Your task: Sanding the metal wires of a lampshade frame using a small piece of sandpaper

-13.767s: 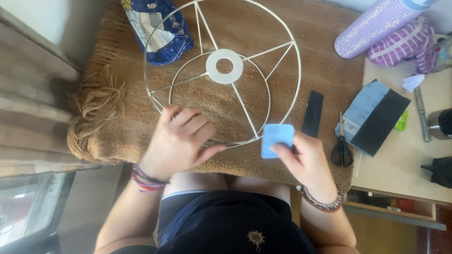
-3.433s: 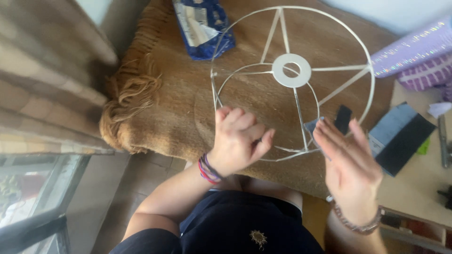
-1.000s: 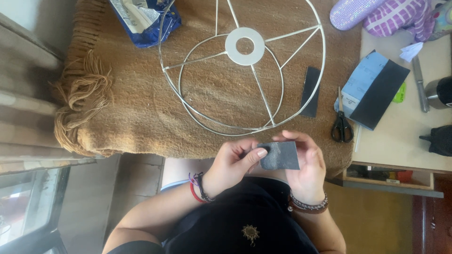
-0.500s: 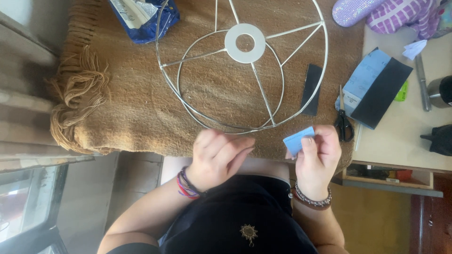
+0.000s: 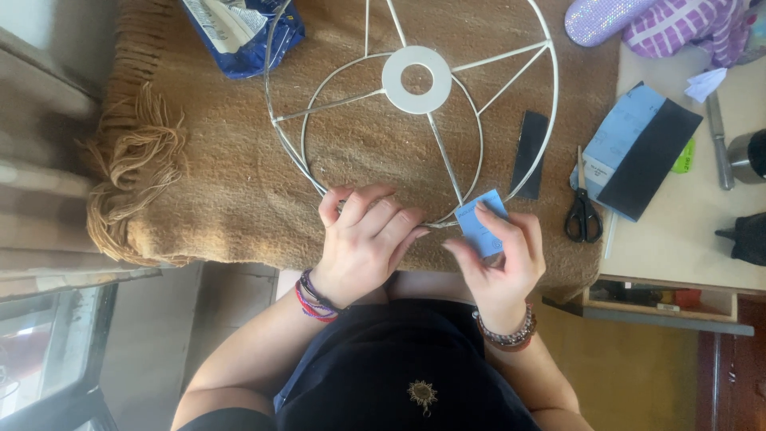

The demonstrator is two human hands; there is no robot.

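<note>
Brown fringed blanket (image 5: 239,183) underlies a wire lampshade frame (image 5: 415,104). Left hand (image 5: 363,239) curls closed around its near rim; right hand (image 5: 503,255) pinches a blue-backed sandpaper piece (image 5: 481,222) against that rim (most wire looks unsanded).

The lampshade frame (image 5: 415,120) was thin, smooth metal wire with a pale, faintly shiny finish. It lay on a coarse, matt brown woven cloth (image 5: 239,175) with a fringe. The folded blue piece (image 5: 483,223) looked like matt paper.
</note>
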